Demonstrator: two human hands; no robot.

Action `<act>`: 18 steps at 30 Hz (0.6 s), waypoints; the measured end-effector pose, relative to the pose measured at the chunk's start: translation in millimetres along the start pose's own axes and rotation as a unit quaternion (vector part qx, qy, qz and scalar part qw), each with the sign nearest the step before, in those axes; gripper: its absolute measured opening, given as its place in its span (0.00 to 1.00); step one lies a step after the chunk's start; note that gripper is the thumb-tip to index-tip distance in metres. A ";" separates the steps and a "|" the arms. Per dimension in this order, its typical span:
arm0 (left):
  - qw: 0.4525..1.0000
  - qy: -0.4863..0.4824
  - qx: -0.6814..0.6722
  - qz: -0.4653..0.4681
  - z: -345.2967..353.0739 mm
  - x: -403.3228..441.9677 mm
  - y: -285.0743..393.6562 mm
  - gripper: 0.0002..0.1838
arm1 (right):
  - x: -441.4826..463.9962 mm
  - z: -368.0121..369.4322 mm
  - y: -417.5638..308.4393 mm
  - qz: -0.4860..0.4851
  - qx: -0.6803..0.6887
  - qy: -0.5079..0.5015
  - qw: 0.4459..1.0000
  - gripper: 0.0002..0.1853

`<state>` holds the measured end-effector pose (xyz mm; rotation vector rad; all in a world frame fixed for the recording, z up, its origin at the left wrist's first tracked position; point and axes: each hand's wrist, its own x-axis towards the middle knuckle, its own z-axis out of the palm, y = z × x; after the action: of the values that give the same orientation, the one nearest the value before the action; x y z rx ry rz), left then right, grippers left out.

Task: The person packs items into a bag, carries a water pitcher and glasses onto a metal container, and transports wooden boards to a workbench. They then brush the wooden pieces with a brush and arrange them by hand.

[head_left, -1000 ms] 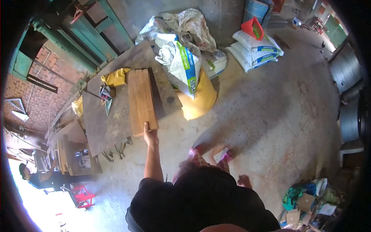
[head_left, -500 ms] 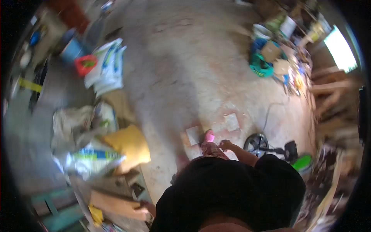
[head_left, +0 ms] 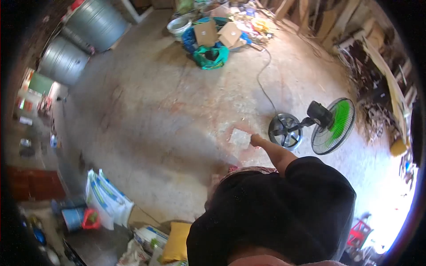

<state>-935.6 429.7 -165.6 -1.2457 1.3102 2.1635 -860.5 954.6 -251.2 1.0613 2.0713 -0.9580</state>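
My right hand [head_left: 255,140] hangs low over the concrete floor, its fingers curled together with no object showing in them. Beside it on the floor is a pale square patch [head_left: 240,138]. To the right of the hand stands a fan with a round dark base [head_left: 286,131] and a green-bladed head [head_left: 338,126] in a wire cage. My left hand is out of view, and so is the wooden board seen earlier.
A green bag [head_left: 211,57] and open cardboard boxes [head_left: 205,33] lie at the top. A cord [head_left: 262,80] runs to the fan. Metal drums [head_left: 100,24] stand top left. White sacks [head_left: 106,199] and a yellow sack [head_left: 177,243] are lower left. Scrap wood [head_left: 386,66] lines the right.
The view has swung right, away from the worktable. My left hand, earlier on the wooden board, has left the view. My right hand and the fan have come into view.
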 end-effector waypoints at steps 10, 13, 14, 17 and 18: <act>0.965 -0.109 0.229 -0.070 322.1 112.7 45.6 0.30 | 15.6 -57.7 97.9 0.083 -0.004 0.083 0.993 0.25; 0.869 -0.108 0.463 -0.135 344.3 186.6 10.2 0.26 | 12.3 -77.1 87.2 0.116 0.017 0.014 0.993 0.22; 0.828 -0.107 0.530 -0.152 363.8 192.8 -5.2 0.25 | 19.4 -89.8 85.0 0.091 -0.018 0.007 0.996 0.20; 0.744 -0.129 0.635 -0.165 437.1 201.6 -32.1 0.20 | 35.2 -154.6 61.9 0.114 0.115 0.154 0.975 0.17; 0.728 -0.139 0.652 -0.160 470.8 203.7 -37.0 0.18 | 32.2 -192.6 44.1 0.126 0.167 0.219 0.953 0.16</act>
<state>-1269.4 810.2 -257.1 -0.4221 1.7154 0.6684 -875.5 1142.7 -184.5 1.8073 2.0770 -1.0322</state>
